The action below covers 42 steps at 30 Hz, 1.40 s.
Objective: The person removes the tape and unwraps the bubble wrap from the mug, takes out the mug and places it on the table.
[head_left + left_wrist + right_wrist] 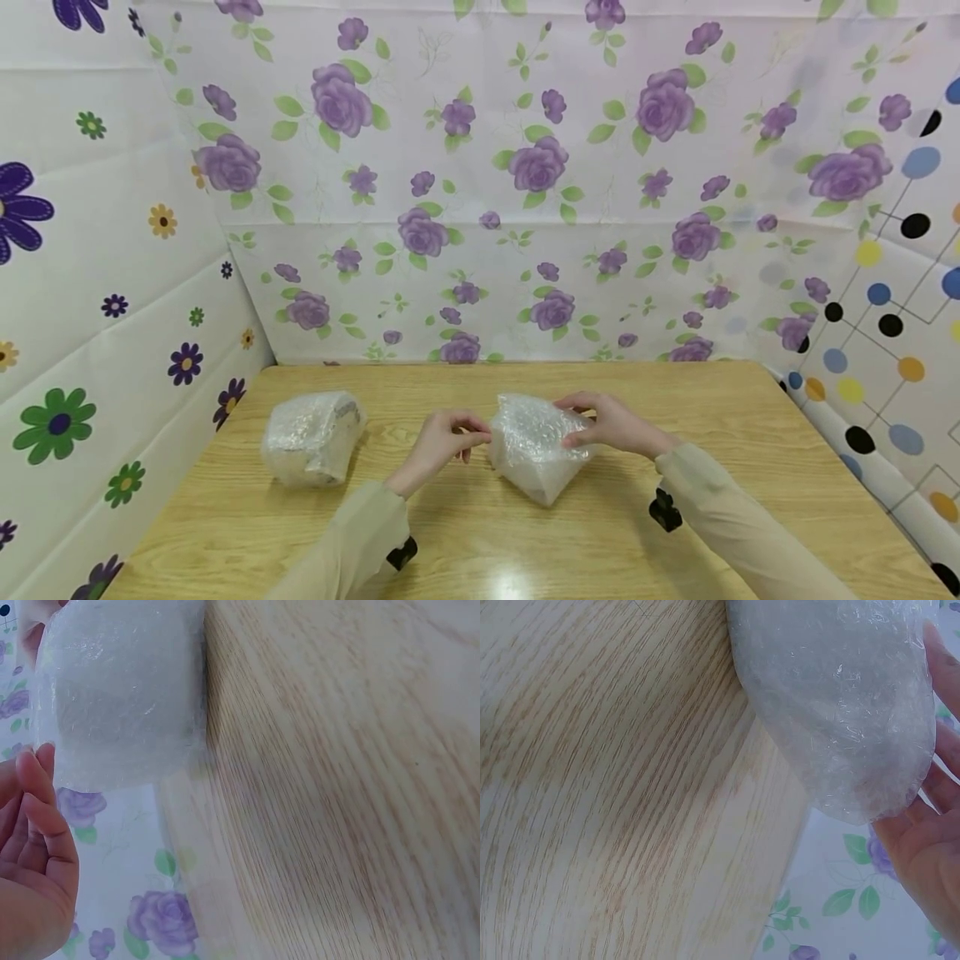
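Note:
A bubble-wrapped package (536,446) sits near the middle of the wooden table, its wrap pointed toward the front. At its left edge, my left hand (450,437) pinches the plastic between thumb and fingertips; the left wrist view shows the same fingertips at the edge of the bubble wrap (124,697). My right hand (611,423) holds the package from the right, thumb on the near side and fingers over the far side. Seen from the right wrist, curved fingers (949,754) lie along the clear wrap (840,705). What is inside the wrap cannot be made out.
Another bubble-wrapped package (311,437) rests on the left part of the table (465,533). Behind the table hangs a cloth with purple roses (420,233). Patterned cloths also close off the left side (112,250) and the right side (892,350).

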{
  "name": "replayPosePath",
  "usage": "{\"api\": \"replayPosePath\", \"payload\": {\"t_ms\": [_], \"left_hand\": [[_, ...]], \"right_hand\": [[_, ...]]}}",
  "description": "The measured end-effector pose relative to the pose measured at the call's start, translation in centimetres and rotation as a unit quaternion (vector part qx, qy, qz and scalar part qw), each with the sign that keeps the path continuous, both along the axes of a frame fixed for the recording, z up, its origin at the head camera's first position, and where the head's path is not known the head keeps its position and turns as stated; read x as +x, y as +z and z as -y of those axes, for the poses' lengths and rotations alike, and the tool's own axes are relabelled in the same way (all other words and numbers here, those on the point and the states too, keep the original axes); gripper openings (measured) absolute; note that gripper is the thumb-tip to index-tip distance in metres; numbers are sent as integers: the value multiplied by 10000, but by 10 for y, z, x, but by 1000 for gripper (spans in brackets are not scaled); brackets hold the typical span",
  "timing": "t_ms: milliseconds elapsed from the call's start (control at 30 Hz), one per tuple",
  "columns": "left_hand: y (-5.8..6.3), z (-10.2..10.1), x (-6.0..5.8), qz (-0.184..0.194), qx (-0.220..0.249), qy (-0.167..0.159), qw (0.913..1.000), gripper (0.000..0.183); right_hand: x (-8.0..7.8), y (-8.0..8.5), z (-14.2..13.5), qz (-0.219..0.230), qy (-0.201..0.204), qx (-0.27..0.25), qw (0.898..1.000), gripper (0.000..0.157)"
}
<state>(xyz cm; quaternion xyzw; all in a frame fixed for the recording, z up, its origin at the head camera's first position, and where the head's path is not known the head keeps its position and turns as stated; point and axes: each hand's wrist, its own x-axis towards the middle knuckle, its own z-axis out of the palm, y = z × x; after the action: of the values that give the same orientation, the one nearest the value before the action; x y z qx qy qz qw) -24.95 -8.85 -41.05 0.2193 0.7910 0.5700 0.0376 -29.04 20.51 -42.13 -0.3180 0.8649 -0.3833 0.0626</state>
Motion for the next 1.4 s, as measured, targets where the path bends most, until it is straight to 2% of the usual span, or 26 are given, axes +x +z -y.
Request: {"api": "replayPosePath", "payload": {"t_ms": [67, 233, 333, 500, 700, 800, 967, 1133, 1400], "left_hand": [[0, -1, 0, -86, -17, 129, 9999, 9], [-22, 0, -15, -366, 12, 359, 9987, 8], [-25, 0, -17, -584, -1, 425, 9974, 9], [-23, -4, -15, -718, 68, 514, 9961, 13], [-6, -10, -3, -695, 395, 459, 9957, 21], [-2, -13, 1, -622, 462, 388, 9962, 22], [-8, -17, 1, -390, 676, 222, 9967, 30], [-16, -22, 1, -409, 904, 67, 9950, 42], [-19, -30, 2, -506, 956, 228, 9939, 45]], "right_hand": [[0, -1, 0, -3, 15, -4, 10000, 65], [0, -1, 0, 25, -5, 12, 10000, 65], [-1, -1, 0, 39, -27, 11, 10000, 65], [1, -3, -1, 54, 8, -58, 10000, 65], [1, -6, -2, 46, -32, -50, 10000, 65], [0, -5, -2, 9, -44, -48, 10000, 65], [-1, -3, 0, 23, -18, -24, 10000, 65], [-2, -4, 0, 138, -30, -64, 9999, 65], [-2, -6, -2, 206, -33, -136, 9997, 64]]}}
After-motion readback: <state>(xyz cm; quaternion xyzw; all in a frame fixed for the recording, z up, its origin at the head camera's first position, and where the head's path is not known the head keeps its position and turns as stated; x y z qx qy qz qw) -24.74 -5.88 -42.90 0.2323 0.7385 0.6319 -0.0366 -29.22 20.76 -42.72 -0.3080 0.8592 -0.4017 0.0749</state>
